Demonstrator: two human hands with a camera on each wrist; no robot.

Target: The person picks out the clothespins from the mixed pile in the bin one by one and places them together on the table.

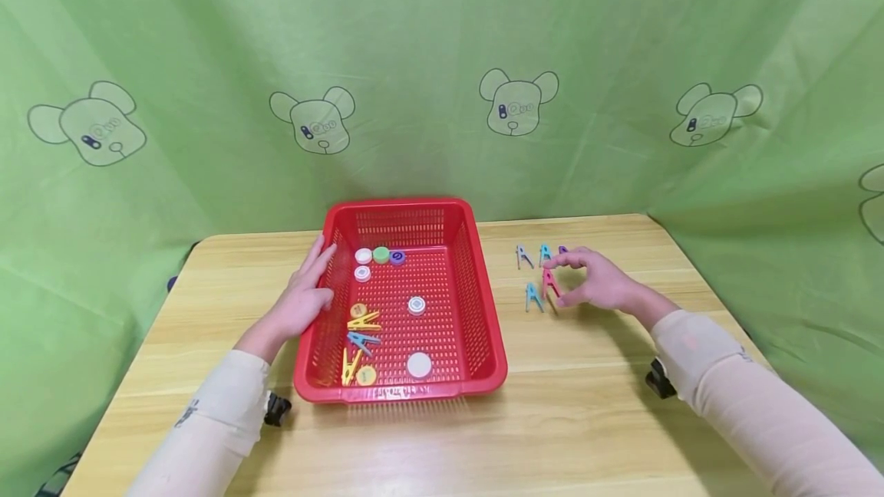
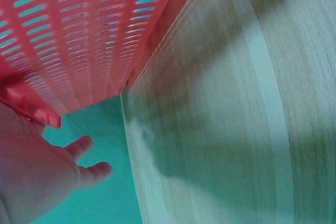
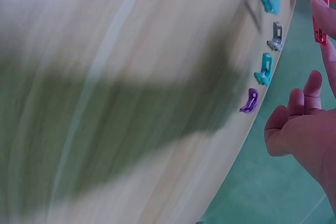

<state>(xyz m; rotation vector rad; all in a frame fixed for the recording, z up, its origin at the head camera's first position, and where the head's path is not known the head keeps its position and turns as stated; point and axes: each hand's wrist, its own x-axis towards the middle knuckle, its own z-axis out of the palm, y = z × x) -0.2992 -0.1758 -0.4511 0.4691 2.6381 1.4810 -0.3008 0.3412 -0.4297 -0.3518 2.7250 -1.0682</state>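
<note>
Between thumb and index finger, my right hand point(image 1: 599, 280) pinches a pink clothespin point(image 1: 549, 282), which the right wrist view shows raised above the tabletop. Around it on the table lie a grey-blue clothespin point(image 1: 524, 256), a purple clothespin point(image 3: 252, 100) and two teal clothespins, one nearer me point(image 1: 533, 297). My left hand point(image 1: 301, 301) rests on the left rim of a red plastic basket point(image 1: 492, 320), fingers fairly straight along the edge. In the left wrist view, two of its fingers point(image 2: 97, 173) stretch free outside the basket's slotted wall.
Inside the basket are yellow clothespins point(image 1: 351, 366), a blue clothespin point(image 1: 362, 340) and several round caps, among them a green cap point(image 1: 381, 255) and a large white cap point(image 1: 418, 365). A green curtain point(image 1: 414, 37) encloses the wooden table point(image 1: 573, 436) at the back and sides.
</note>
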